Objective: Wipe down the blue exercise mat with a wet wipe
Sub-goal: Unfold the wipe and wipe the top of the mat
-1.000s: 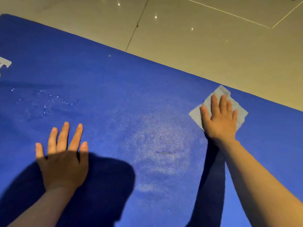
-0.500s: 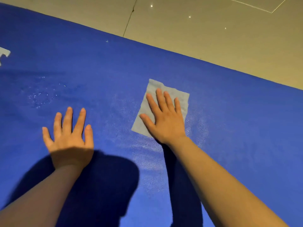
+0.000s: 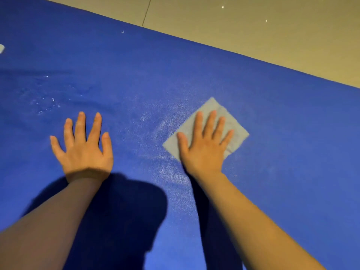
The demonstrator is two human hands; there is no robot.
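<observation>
The blue exercise mat [image 3: 282, 152] fills most of the view, its far edge running diagonally from upper left to right. A pale square wet wipe [image 3: 213, 106] lies flat on it, right of centre. My right hand [image 3: 204, 147] presses on the wipe with straight, spread fingers and covers its middle. My left hand [image 3: 83, 147] rests flat on the bare mat to the left, fingers spread. A damp sheen shows on the mat between and below the hands.
Beige tiled floor [image 3: 253, 36] lies beyond the mat's far edge. Water droplets [image 3: 46, 104] glisten on the mat at the left. A small pale scrap [image 3: 1, 48] sits at the left border. A dark shadow covers the near mat.
My right hand slid the wipe leftward across the mat from near its far right edge, then back a little to the right. My left hand stayed flat on the mat.
</observation>
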